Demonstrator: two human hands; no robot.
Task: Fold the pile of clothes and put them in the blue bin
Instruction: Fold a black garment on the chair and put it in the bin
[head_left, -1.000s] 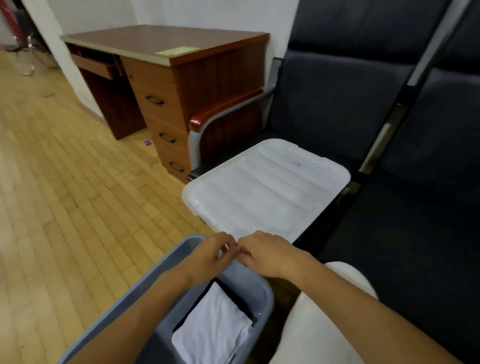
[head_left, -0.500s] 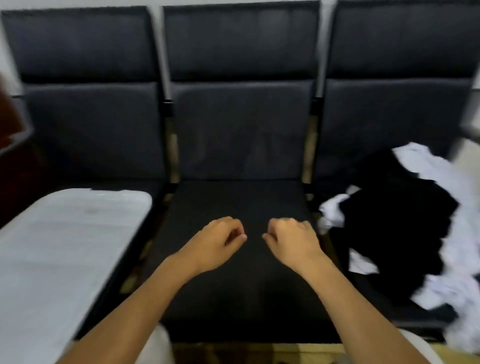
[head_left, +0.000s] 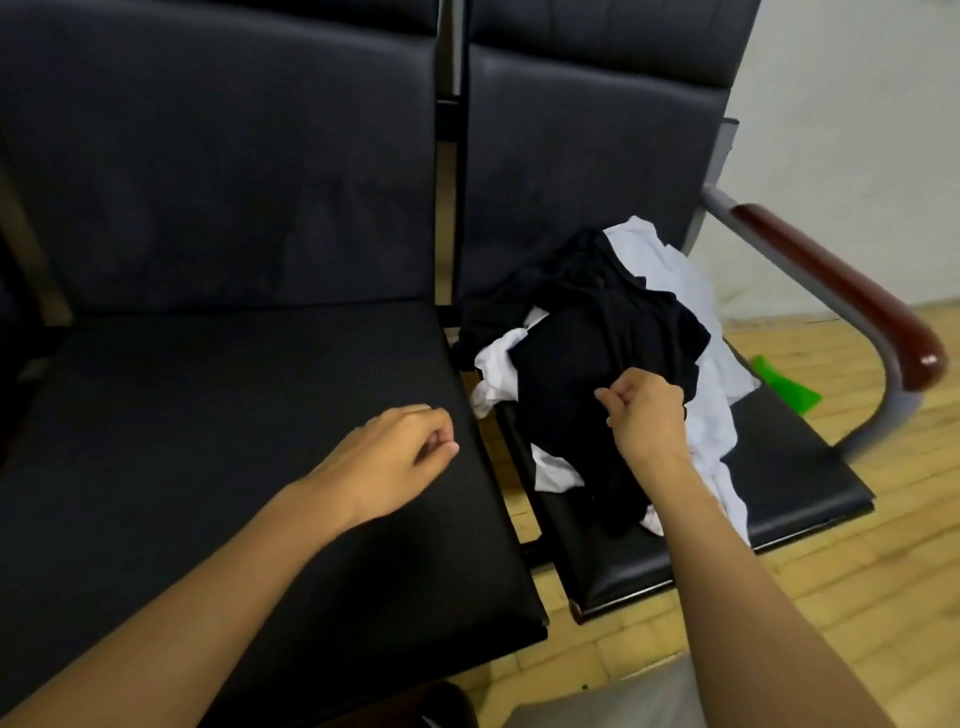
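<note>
Head view: right hand (head_left: 647, 418) pinches black garment (head_left: 582, 374) atop soft, light clothes pile (head_left: 691, 332); grab an edge. Left hand (head_left: 400, 457) beside it, loosely curled, holding nothing.

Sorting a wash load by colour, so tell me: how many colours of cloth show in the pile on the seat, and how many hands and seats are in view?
Cloth colours in the pile: 2, black and white
Hands: 2, left hand, right hand
Seats: 2, left seat, right seat
Total: 6
</note>
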